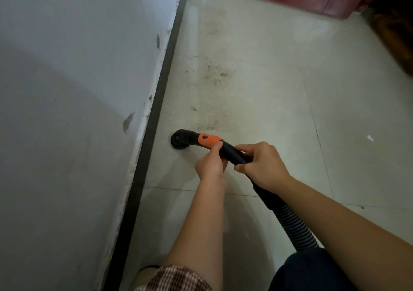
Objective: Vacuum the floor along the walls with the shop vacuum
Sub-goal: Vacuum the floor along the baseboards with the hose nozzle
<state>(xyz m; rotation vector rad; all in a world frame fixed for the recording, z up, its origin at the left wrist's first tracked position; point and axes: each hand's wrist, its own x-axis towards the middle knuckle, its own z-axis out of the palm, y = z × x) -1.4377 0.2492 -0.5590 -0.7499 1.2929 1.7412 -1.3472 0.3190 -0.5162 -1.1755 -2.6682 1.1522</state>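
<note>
Vacuum nozzle [178,139] sits by the wall [67,89], left hand [210,164] and right hand [262,166] gripping its tube [233,154], dirt [215,75] ahead not yet cleaned.

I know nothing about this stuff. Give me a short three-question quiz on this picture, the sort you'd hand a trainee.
1. True or false: only the left hand grips the black wand, while the right hand hangs free.
2. The band on the wand, beside the round nozzle, is: A green, B orange, C white.
3. Fill in: the dirt patch lies ____ the nozzle, farther along the dark baseboard.

Key: 1 false, both hands grip the wand. 2 B. 3 ahead of.
</note>
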